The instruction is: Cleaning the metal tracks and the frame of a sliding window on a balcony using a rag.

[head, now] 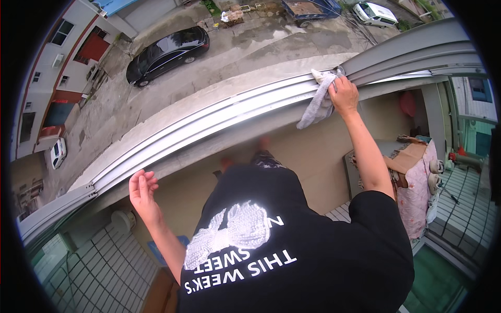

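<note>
My right hand (345,95) grips a light grey cloth (321,96). It presses the cloth on the metal window track (242,102), close to the upright sash frame (411,49) on the right. One end of the cloth drapes down over the inner edge of the sill. On the left, my left hand (144,189) is raised by the inner edge of the sill (211,152), fingers loosely curled and nothing in them. The grooved track runs between both hands, its surface bright and shiny.
Beyond the outer ledge (188,102) is a drop to a yard with a black car (168,54) and a blue truck (311,9). A pink patterned cloth (417,191) and a brown cloth (407,156) lie to the right. A white bucket-like container (122,221) stands lower left.
</note>
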Action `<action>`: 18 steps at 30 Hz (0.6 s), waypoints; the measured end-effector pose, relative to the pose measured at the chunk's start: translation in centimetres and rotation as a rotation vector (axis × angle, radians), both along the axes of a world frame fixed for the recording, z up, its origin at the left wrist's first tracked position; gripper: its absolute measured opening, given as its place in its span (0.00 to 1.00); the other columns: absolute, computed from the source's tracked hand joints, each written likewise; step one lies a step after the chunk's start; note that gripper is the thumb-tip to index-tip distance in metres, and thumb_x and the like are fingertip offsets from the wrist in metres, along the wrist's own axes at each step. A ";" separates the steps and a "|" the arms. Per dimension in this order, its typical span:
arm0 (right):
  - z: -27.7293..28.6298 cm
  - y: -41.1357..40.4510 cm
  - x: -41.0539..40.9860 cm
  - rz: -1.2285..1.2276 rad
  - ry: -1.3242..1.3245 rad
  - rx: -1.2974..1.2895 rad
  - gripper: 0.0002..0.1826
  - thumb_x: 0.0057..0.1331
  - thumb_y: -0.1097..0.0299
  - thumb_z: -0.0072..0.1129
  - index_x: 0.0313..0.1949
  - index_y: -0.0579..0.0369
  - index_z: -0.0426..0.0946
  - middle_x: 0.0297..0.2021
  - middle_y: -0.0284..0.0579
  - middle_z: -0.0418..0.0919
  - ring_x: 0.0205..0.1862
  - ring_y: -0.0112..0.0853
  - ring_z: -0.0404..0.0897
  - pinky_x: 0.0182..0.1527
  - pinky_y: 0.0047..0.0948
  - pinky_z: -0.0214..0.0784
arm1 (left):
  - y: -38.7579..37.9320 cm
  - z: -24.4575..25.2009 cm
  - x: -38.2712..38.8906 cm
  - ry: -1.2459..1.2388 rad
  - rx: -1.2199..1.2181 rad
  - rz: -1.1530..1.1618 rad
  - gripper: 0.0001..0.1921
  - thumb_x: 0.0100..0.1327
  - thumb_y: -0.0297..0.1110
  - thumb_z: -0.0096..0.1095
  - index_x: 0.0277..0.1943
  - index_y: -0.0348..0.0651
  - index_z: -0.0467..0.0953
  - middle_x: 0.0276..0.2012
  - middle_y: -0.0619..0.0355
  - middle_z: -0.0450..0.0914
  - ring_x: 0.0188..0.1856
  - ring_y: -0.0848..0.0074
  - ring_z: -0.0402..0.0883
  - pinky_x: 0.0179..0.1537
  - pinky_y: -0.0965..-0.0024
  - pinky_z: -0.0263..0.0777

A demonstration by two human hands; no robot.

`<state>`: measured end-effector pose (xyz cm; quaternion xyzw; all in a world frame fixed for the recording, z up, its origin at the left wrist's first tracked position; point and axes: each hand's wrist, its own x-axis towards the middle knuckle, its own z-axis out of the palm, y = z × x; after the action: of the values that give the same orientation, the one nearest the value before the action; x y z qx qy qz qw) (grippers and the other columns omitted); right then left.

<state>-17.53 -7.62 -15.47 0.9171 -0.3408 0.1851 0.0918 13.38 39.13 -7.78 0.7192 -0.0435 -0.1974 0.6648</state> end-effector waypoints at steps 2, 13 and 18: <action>0.2 -0.4 -0.2 -0.040 0.074 0.018 0.12 0.55 0.60 0.60 0.31 0.53 0.71 0.28 0.46 0.71 0.32 0.43 0.75 0.37 0.39 0.67 | 1.4 -0.5 0.5 -0.003 0.011 0.011 0.12 0.69 0.35 0.51 0.50 0.38 0.72 0.39 0.57 0.79 0.35 0.82 0.76 0.37 0.82 0.70; -2.0 0.3 2.2 -0.109 0.204 -0.055 0.08 0.59 0.63 0.55 0.28 0.54 0.72 0.25 0.47 0.76 0.28 0.44 0.78 0.33 0.41 0.69 | 0.6 -2.0 1.9 0.024 -0.033 -0.031 0.11 0.69 0.34 0.51 0.49 0.38 0.72 0.38 0.57 0.79 0.35 0.82 0.76 0.37 0.81 0.69; -1.9 5.8 6.1 -0.051 0.113 -0.055 0.07 0.57 0.65 0.55 0.25 0.54 0.71 0.23 0.46 0.75 0.26 0.42 0.77 0.30 0.42 0.68 | -0.9 -2.5 2.4 0.019 -0.066 -0.077 0.11 0.69 0.34 0.51 0.49 0.38 0.72 0.38 0.57 0.79 0.35 0.83 0.76 0.36 0.81 0.69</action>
<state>-11.41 -1.86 -17.35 0.9142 -0.3532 0.1400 0.1408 15.82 38.18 -10.24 0.6929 -0.0713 -0.2281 0.6803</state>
